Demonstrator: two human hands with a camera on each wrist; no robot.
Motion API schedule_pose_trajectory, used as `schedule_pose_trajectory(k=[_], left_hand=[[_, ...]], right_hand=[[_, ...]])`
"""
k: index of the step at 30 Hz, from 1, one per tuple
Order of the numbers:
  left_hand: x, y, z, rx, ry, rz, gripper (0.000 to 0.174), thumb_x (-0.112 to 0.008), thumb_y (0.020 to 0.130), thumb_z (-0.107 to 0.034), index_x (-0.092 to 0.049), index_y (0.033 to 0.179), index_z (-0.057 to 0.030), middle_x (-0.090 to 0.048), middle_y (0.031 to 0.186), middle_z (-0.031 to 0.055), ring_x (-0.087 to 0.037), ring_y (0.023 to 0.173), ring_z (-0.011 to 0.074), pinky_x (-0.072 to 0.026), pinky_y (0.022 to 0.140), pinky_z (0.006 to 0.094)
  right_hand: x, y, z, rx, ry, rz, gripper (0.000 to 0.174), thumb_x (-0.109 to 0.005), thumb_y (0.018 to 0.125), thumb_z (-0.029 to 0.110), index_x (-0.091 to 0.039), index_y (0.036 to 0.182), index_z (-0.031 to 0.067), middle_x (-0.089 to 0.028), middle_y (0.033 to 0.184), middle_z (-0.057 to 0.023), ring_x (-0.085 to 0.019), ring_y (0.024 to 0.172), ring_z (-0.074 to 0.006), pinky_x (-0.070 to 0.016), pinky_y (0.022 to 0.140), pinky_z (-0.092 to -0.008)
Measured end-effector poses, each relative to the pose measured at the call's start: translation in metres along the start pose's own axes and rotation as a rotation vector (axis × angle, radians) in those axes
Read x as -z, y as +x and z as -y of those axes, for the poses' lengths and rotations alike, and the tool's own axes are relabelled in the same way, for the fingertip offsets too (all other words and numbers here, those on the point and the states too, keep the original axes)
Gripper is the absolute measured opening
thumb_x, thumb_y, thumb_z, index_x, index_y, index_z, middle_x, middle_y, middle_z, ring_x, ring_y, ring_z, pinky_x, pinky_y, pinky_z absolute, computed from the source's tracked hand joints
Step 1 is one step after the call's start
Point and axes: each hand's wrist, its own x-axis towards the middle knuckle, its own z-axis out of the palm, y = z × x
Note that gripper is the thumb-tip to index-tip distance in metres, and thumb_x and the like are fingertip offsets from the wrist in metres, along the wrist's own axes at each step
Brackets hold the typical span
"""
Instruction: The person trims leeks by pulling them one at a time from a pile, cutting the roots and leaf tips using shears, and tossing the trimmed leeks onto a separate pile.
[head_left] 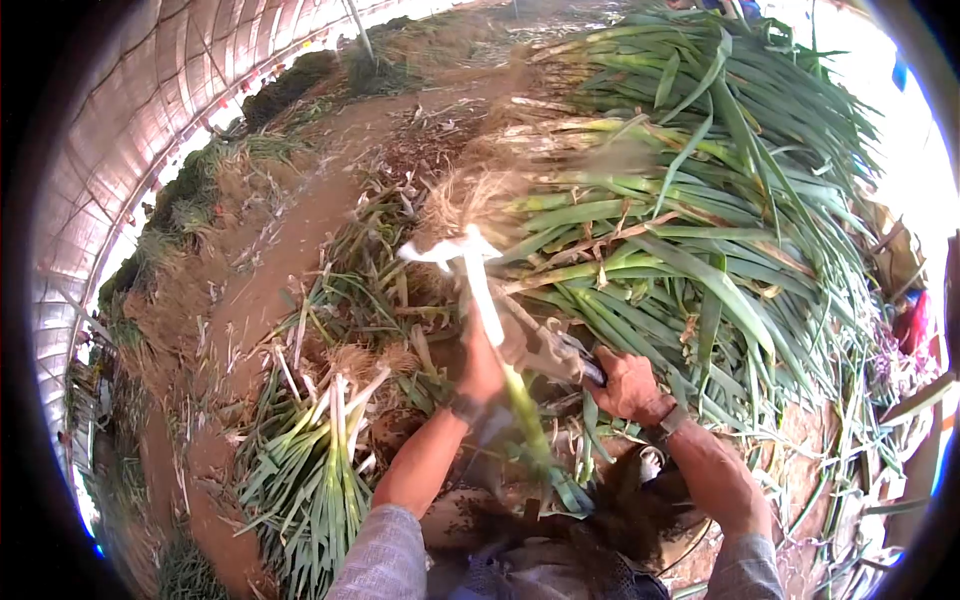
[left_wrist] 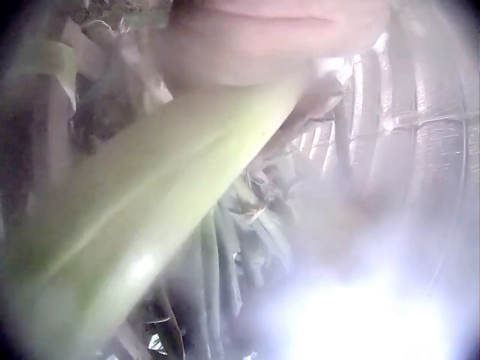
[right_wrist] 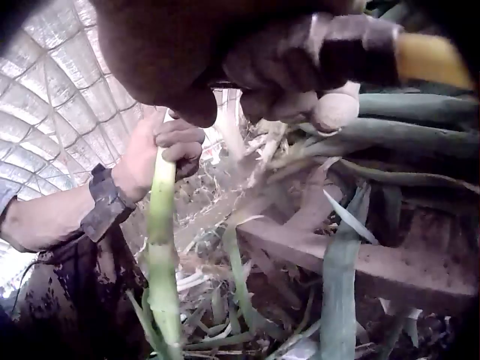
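My left hand (head_left: 482,368) grips one long plant stalk (head_left: 486,308), white at its upper end and green lower down, held at a slant before me. In the left wrist view the pale green stalk (left_wrist: 157,195) crosses under the fingers (left_wrist: 270,37). From the right wrist view, the left hand (right_wrist: 154,154) is curled round the stalk (right_wrist: 162,247). My right hand (head_left: 630,386) holds a dark handle (head_left: 592,372) to the right of the stalk; its far part is blurred. A dark-wrapped tool with a yellow end (right_wrist: 431,61) shows by the right hand (right_wrist: 225,52).
A large pile of green-leaved stalks (head_left: 690,230) lies at the right, roots toward the middle. A smaller bunch (head_left: 330,450) rests on the ground at lower left. Loose leaves (head_left: 370,270) litter the soil (head_left: 255,290), and a curved sheeted wall (head_left: 130,130) stands at the left.
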Motion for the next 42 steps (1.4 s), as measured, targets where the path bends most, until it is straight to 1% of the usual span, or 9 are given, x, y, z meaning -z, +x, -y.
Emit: schedule_pose_trajectory(k=[4, 8, 10, 15, 28, 32, 34, 36, 42], left_hand=[[0.007, 0.004, -0.004, -0.026, -0.131, -0.085, 0.069, -0.03, 0.091, -0.077, -0.047, 0.068, -0.0141, -0.038, 0.051, -0.0031, -0.034, 0.038, 0.0101, -0.0311, 0.034, 0.027], [0.014, 0.005, -0.006, 0.0, -0.168, 0.014, 0.068, -0.031, 0.091, -0.076, -0.05, 0.069, -0.0141, -0.039, 0.051, -0.0028, -0.036, 0.037, 0.0097, -0.0356, 0.033, 0.027], [0.013, 0.005, -0.002, -0.015, -0.102, 0.242, 0.069, -0.03, 0.091, -0.076, -0.046, 0.066, -0.014, -0.038, 0.048, -0.0034, -0.039, 0.033, 0.0108, -0.0364, 0.03, 0.0278], [0.012, 0.001, 0.011, 0.085, -0.144, 0.024, 0.067, -0.031, 0.09, -0.076, -0.046, 0.067, -0.0151, -0.039, 0.048, -0.0031, -0.039, 0.033, 0.011, -0.0386, 0.029, 0.0277], [0.022, 0.003, 0.028, -0.195, 0.089, -0.237, 0.04, -0.059, 0.094, -0.051, -0.054, 0.094, -0.0109, -0.051, 0.077, 0.0014, -0.052, 0.071, 0.0151, -0.0466, 0.067, 0.034], [0.028, -0.001, 0.034, -0.19, 0.208, -0.231, 0.031, -0.064, 0.094, -0.039, -0.057, 0.1, -0.009, -0.054, 0.079, 0.0022, -0.058, 0.076, 0.0149, -0.0548, 0.066, 0.036], [0.025, -0.001, 0.033, -0.163, 0.156, -0.305, 0.03, -0.066, 0.093, -0.036, -0.057, 0.102, -0.0084, -0.055, 0.076, 0.0023, -0.06, 0.073, 0.0147, -0.0591, 0.061, 0.0355], [0.022, -0.003, 0.032, -0.132, 0.189, -0.357, 0.031, -0.068, 0.091, -0.038, -0.056, 0.092, -0.0095, -0.055, 0.074, 0.0006, -0.054, 0.062, 0.0118, -0.0471, 0.056, 0.0283], [0.037, -0.001, 0.042, -0.124, 0.204, -0.357, 0.032, -0.068, 0.091, -0.04, -0.056, 0.092, -0.0104, -0.053, 0.071, -0.0002, -0.053, 0.057, 0.0109, -0.0454, 0.046, 0.027]], right_hand=[[0.005, 0.002, 0.001, 0.125, 0.051, -0.109, 0.035, -0.066, 0.084, 0.033, -0.057, 0.101, 0.0038, -0.067, 0.08, -0.0207, -0.064, 0.077, -0.0423, -0.0509, 0.072, -0.0514], [0.006, 0.008, 0.001, -0.072, 0.059, -0.046, 0.037, -0.067, 0.082, 0.034, -0.057, 0.101, 0.0035, -0.066, 0.081, -0.0221, -0.064, 0.076, -0.0417, -0.051, 0.068, -0.0519], [0.009, 0.01, 0.002, 0.216, 0.054, -0.177, 0.031, -0.071, 0.077, 0.024, -0.056, 0.092, 0.0019, -0.062, 0.073, -0.0223, -0.061, 0.07, -0.0446, -0.0488, 0.062, -0.0506], [0.013, 0.01, 0.006, 0.043, 0.111, -0.142, 0.033, -0.069, 0.079, 0.028, -0.058, 0.095, 0.0011, -0.063, 0.071, -0.0231, -0.063, 0.071, -0.0436, -0.0496, 0.063, -0.05], [0.022, 0.008, 0.011, 0.003, 0.038, -0.074, 0.042, -0.069, 0.08, 0.033, -0.058, 0.106, 0.0009, -0.065, 0.083, -0.0249, -0.063, 0.079, -0.0441, -0.0492, 0.071, -0.0523], [0.02, 0.007, 0.011, -0.093, -0.062, 0.04, 0.049, -0.064, 0.083, 0.033, -0.056, 0.122, 0.005, -0.069, 0.092, -0.0209, -0.068, 0.081, -0.0364, -0.0549, 0.075, -0.0472], [0.018, 0.007, 0.01, 0.095, 0.001, -0.083, 0.037, -0.066, 0.083, 0.034, -0.059, 0.099, 0.0009, -0.065, 0.08, -0.024, -0.064, 0.079, -0.0427, -0.0496, 0.068, -0.0524], [0.022, 0.005, 0.012, 0.021, 0.048, -0.061, 0.036, -0.066, 0.082, 0.033, -0.058, 0.098, 0.001, -0.065, 0.078, -0.0237, -0.064, 0.078, -0.0422, -0.0497, 0.068, -0.0517], [0.021, 0.001, 0.011, 0.016, 0.047, -0.04, 0.034, -0.068, 0.081, 0.031, -0.06, 0.098, 0.0015, -0.065, 0.073, -0.0224, -0.064, 0.074, -0.0417, -0.0505, 0.067, -0.0493]])
